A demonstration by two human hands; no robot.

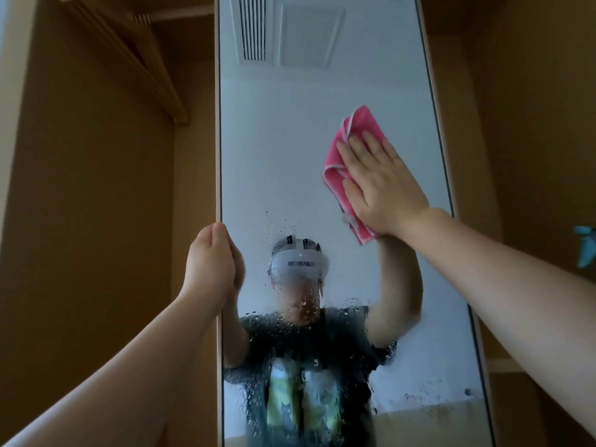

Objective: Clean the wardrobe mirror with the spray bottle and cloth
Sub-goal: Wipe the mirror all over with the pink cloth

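The tall wardrobe mirror (283,140) fills the middle of the view, with a thin pale frame. Spray droplets speckle its lower half around the reflection of a person. A folded pink cloth (348,150) lies flat against the glass at the upper right. My right hand (380,182) presses on the cloth with straight, spread fingers. My left hand (213,259) grips the mirror's left edge at mid-height, fingers curled round the frame. The spray bottle is not clearly in view.
Brown wardrobe panels (96,221) flank the mirror on both sides. Wooden hangers (135,62) hang at the upper left inside the wardrobe. A small turquoise object (585,246) shows at the right edge of the view.
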